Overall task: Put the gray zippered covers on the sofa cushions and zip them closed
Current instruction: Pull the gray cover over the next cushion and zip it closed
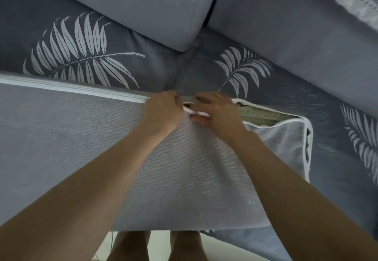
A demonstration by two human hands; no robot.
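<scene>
Head view: left hand [162, 114], right hand [218, 112], one cover [81, 138]

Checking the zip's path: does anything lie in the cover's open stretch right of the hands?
Only the patterned inner cushion shows in the gap; the right hand grips the cover beside it. Nothing else.

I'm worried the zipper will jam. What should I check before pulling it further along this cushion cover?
1. Left hand grips the cover at the seam: ok.
2. Right hand pinches the cover's white edge: ok.
3. Zipper pull in grasp: cannot tell, hands hide it.
4. Seam left of the hands shut: ok.
5. Cushion tucked in at right end: not ok, its pattern shows uncovered.
</scene>
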